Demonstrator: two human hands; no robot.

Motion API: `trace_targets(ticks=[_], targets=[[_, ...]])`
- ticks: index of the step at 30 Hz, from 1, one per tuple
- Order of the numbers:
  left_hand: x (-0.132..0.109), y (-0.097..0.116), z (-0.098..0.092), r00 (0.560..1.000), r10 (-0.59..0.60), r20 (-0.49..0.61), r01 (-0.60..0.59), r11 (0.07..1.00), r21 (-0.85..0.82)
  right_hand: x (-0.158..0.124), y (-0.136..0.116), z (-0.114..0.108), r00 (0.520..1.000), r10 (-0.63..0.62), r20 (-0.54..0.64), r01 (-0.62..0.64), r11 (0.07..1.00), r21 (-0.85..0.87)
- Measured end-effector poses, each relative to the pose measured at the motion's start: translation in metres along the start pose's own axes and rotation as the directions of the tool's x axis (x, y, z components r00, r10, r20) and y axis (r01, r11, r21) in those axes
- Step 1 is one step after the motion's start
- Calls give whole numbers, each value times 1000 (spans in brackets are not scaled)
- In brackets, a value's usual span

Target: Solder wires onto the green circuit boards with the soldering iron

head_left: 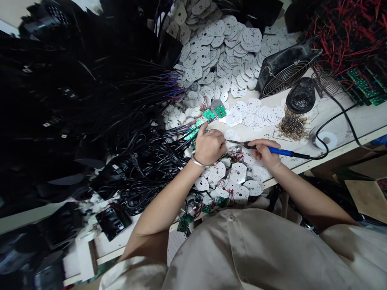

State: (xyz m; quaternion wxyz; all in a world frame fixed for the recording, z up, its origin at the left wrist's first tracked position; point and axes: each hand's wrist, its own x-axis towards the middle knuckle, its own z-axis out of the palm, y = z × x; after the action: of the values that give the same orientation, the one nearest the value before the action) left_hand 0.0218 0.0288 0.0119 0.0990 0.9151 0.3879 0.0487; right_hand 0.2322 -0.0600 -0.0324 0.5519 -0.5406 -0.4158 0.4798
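My right hand [266,155] grips a soldering iron [279,151] with a blue handle. Its thin tip points left, close to the fingers of my left hand [210,144]. That left hand, with a bangle [198,162] at the wrist, is curled closed over the bench; whatever its fingers hold is hidden. Small green circuit boards [209,114] lie just beyond it. White octagonal boards [217,172] with thin red wires are spread below both hands. More white boards [238,114] lie in front of them.
Black cables [133,145] and dark parts crowd the left side. At the back rises a heap of white boards [217,52]. A fan [286,68], a black dish [300,96], burnt solder residue [292,127] and a white roll [326,140] stand right. Red wires [347,36] fill the far right corner.
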Motion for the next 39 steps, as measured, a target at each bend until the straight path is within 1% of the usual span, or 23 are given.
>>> trace_targets(ticks=[2, 4, 6, 7, 8, 10, 12, 13, 15, 17, 18, 20, 22, 24, 26, 27, 29, 31, 33, 35, 37, 39], targets=[[0, 0, 0, 1000, 3, -11, -3, 1000, 5, -1, 4, -1, 1000, -27, -4, 27, 1000, 13], [0, 0, 0, 1000, 2, -12, -2, 1000, 5, -1, 6, -1, 994, -106, -19, 107, 994, 26], [1, 2, 0, 1000, -6, 9, 6, 1000, 4, 0, 6, 1, 969, -247, 0, 247, 968, -38], [1, 2, 0, 1000, -13, 24, 13, 1000, 1, 1, 6, 2, 945, -325, 36, 327, 939, -109], [2, 2, 0, 999, -22, 41, 22, 1000, -8, 2, 5, 4, 915, -391, 95, 402, 894, -197], [3, 0, -3, 997, -32, 64, 36, 997, -64, 6, 4, 8, 847, -471, 246, 531, 768, -357], [2, -9, -10, 998, -39, 45, 46, 984, -172, 9, 5, 13, 792, -487, 369, 611, 650, -452], [0, -15, -16, 999, -49, 10, 50, 971, -234, 10, 5, 14, 772, -488, 407, 635, 607, -478], [-9, -30, -31, 990, -105, -89, 71, 943, -326, 11, 6, 17, 754, -490, 438, 657, 553, -512], [-24, -45, -48, 972, -177, -154, 114, 930, -350, 10, 8, 18, 750, -501, 431, 660, 531, -531], [-33, -51, -55, 968, -203, -148, 143, 931, -336, 9, 8, 19, 746, -513, 425, 665, 525, -531], [-51, -56, -63, 973, -218, -78, 190, 944, -269, 8, 9, 19, 739, -530, 415, 671, 528, -521], [-64, -53, -63, 978, -206, -29, 199, 967, -159, 8, 9, 20, 743, -532, 407, 668, 544, -509], [-69, -47, -57, 986, -160, -45, 159, 987, -27, 8, 9, 20, 756, -519, 398, 653, 563, -507], [-66, -42, -49, 996, -72, -59, 77, 994, 79, 8, 9, 20, 758, -518, 396, 651, 560, -513], [-61, -40, -45, 999, -18, -46, 23, 994, 108, 8, 8, 20, 756, -520, 398, 653, 553, -518], [-50, -40, -39, 996, 85, -11, -83, 988, 127, 8, 8, 20, 749, -524, 405, 659, 532, -531], [-38, -41, -35, 988, 155, 7, -155, 981, 119, 7, 7, 20, 748, -523, 410, 660, 516, -546], [-29, -41, -33, 983, 184, -1, -183, 978, 96, 7, 7, 20, 750, -514, 415, 657, 515, -550], [-24, -39, -33, 980, 200, -19, -199, 979, 44, 7, 7, 21, 761, -501, 412, 646, 539, -540], [-21, -35, -33, 979, 198, -48, -201, 977, -67, 8, 6, 22, 768, -501, 399, 640, 564, -523], [-18, -30, -31, 988, 141, -68, -152, 966, -208, 8, 5, 22, 762, -517, 391, 646, 564, -514]])
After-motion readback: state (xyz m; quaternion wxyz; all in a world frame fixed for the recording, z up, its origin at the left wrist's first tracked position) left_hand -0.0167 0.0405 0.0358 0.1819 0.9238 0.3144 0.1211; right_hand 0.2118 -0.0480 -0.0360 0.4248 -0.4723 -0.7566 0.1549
